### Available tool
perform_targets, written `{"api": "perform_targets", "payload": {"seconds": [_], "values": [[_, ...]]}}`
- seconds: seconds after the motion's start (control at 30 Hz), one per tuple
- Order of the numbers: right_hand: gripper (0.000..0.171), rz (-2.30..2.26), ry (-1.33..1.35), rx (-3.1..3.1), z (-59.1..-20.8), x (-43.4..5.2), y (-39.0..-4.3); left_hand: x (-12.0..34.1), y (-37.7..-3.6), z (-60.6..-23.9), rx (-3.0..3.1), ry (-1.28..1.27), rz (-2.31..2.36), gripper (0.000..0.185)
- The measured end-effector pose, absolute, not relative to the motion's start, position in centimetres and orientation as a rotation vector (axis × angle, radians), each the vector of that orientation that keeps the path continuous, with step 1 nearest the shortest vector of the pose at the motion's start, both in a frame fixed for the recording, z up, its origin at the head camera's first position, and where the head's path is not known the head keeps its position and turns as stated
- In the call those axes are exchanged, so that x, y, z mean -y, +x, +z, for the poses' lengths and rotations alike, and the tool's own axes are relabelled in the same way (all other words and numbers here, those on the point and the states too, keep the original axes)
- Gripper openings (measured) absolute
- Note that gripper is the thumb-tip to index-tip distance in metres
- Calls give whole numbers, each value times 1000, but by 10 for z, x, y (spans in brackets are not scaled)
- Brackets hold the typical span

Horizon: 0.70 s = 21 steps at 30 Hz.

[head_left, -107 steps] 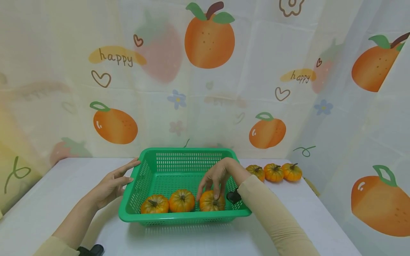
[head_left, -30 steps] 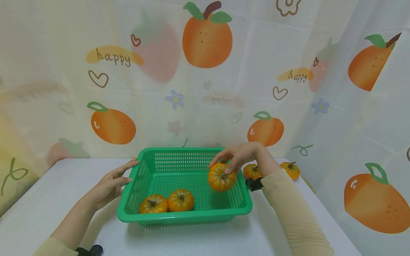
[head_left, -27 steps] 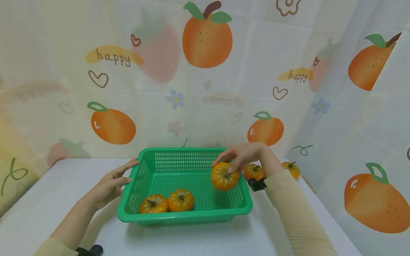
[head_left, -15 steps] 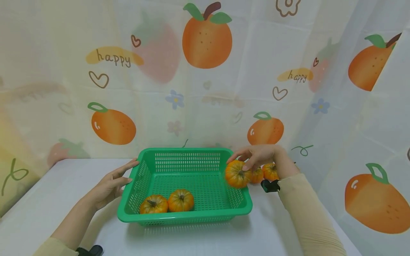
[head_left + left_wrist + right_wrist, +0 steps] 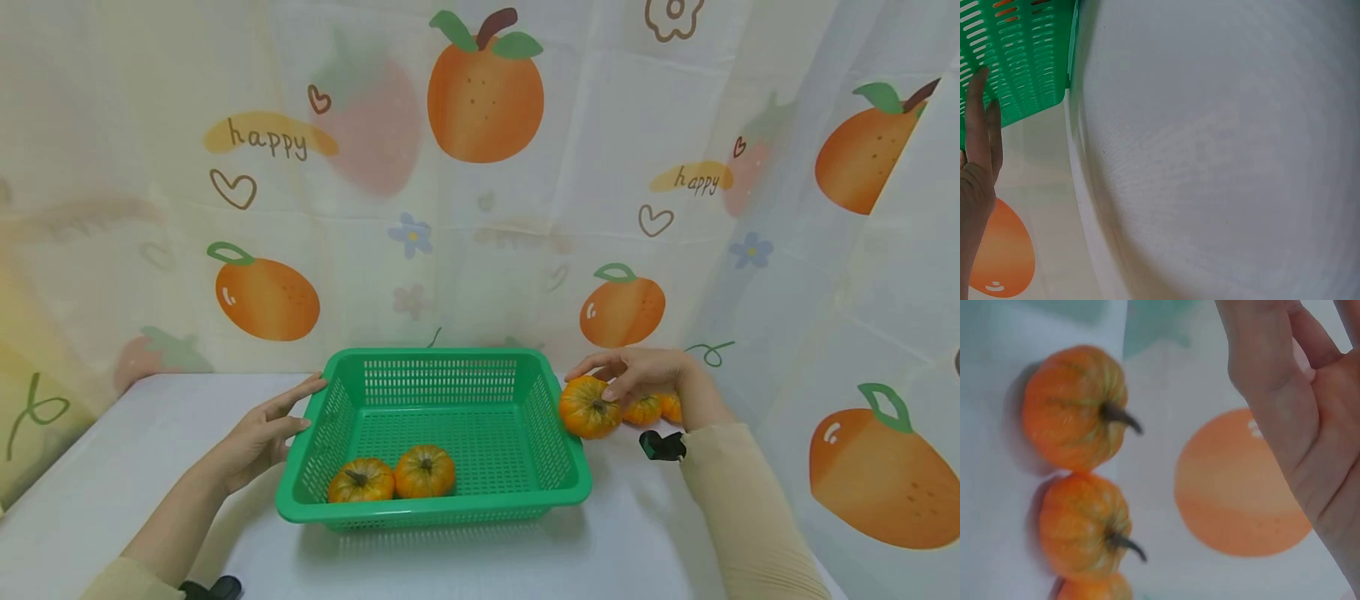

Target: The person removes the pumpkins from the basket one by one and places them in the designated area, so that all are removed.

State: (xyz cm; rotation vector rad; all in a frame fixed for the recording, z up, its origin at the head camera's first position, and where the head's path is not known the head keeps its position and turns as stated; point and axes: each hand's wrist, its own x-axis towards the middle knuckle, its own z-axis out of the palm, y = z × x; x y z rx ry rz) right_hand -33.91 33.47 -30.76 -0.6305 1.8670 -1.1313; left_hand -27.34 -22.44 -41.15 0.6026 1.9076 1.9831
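Note:
My right hand [image 5: 645, 371] holds a small orange pumpkin [image 5: 589, 407] by its top, thumb beside the stem, at the basket's right rim. In the right wrist view the hand shows, but the held pumpkin is out of sight. Fingers nearly straight, my left hand [image 5: 258, 437] touches the left side of the green plastic basket [image 5: 433, 508]; in the left wrist view the fingers [image 5: 979, 125] lie along its slotted wall. Inside the basket, at the near side, two small pumpkins sit side by side, a left one [image 5: 362, 481] and a right one [image 5: 424, 472].
Beyond the basket's right side, more small pumpkins [image 5: 1075, 406] stand in a row on the white table [image 5: 600, 550], partly hidden by my right hand in the head view. A fruit-printed curtain [image 5: 487, 275] hangs behind the table.
My right hand has lifted the third pumpkin from the basket's near right corner and carried it up and right, to the right rim. The left hand and basket have stayed put.

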Motion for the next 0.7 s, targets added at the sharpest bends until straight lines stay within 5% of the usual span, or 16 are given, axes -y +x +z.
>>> {"api": "perform_targets", "payload": {"seconds": [0.7], "values": [[53,-1192,-363,-1872,-353,-368,-322,224,-274,-412,-1904,610,1984,61]]}}
